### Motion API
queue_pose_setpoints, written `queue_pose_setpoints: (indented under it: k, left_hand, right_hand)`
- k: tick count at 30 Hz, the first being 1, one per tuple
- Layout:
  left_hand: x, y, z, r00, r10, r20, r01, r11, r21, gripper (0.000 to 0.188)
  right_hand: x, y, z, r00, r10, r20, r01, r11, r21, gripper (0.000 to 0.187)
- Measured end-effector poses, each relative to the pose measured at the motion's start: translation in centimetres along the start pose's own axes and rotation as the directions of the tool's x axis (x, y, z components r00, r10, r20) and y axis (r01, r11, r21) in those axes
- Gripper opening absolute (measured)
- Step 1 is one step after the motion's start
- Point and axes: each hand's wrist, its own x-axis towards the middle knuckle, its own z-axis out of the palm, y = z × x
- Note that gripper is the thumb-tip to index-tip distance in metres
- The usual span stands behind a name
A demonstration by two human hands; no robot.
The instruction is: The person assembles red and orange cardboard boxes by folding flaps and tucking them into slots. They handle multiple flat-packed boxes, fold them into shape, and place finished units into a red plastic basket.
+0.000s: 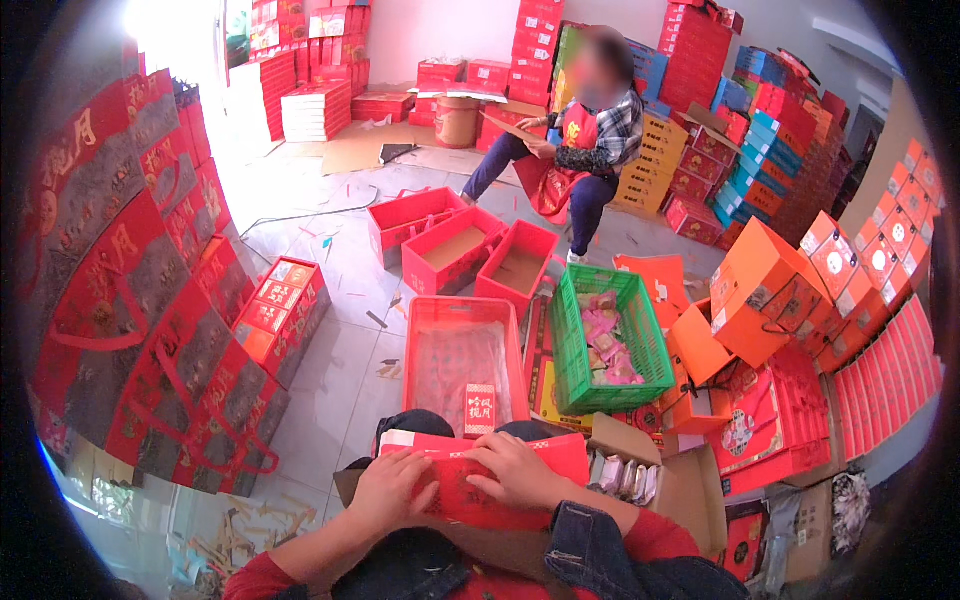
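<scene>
On my lap lies a red cardboard box (452,495), with pale edges showing along its far side. My left hand (393,488) grips its left part, fingers over the top and thumb toward the middle. My right hand (516,472) holds the same box right of centre, fingers bent over it. What is inside or under the box is hidden by my hands. Just beyond my knees stands a red plastic crate (411,350), with a small red printed box (479,408) at its near end.
A green crate (570,375) holds pink packets (605,340). Beside my right arm, an open carton (697,490) has small wrapped packets by it. Red gift bags (110,270) stand at left, orange boxes (765,280) at right. Beyond three open red boxes (440,255), another person (590,150) sits holding cardboard.
</scene>
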Motion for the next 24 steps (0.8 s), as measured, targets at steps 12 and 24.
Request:
queue_pose_setpoints:
  k: [12, 24]
  left_hand:
    - [0.3, 0.6, -2.6, 0.98, -0.184, 0.071, 0.193, 0.965, -0.175, 0.039]
    - [6.5, 3.0, -2.7, 0.929, -0.3, 0.218, 0.203, -0.079, -0.976, 0.034]
  right_hand:
    - [0.6, -2.2, -2.1, 0.938, 0.162, 0.308, -0.192, 0.979, 0.07, 0.021]
    - [4.1, -1.1, -7.1, 0.713, 0.5, -0.492, 0.064, 0.653, 0.755, 0.012]
